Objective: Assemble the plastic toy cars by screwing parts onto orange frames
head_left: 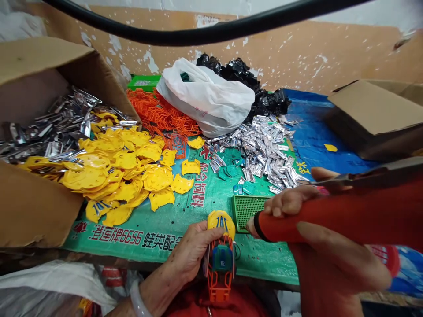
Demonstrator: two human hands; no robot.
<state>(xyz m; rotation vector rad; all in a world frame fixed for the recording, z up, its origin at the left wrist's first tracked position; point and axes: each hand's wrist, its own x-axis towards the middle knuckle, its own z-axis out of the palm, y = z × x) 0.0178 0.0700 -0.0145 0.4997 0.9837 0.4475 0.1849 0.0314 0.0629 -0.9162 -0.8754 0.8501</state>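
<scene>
My left hand is closed round a small toy car with an orange frame, a teal middle part and a yellow top piece, held near the table's front edge. My right hand grips the red handle of a tool, a screwdriver by the look of it, whose front end sits just right of the toy. Its tip is hidden. Beside the two hands lies a small green perforated tray.
A cardboard box at left spills yellow plastic pieces and silver parts. Behind are orange frames, a white plastic bag, black parts, more silver parts and another box at right.
</scene>
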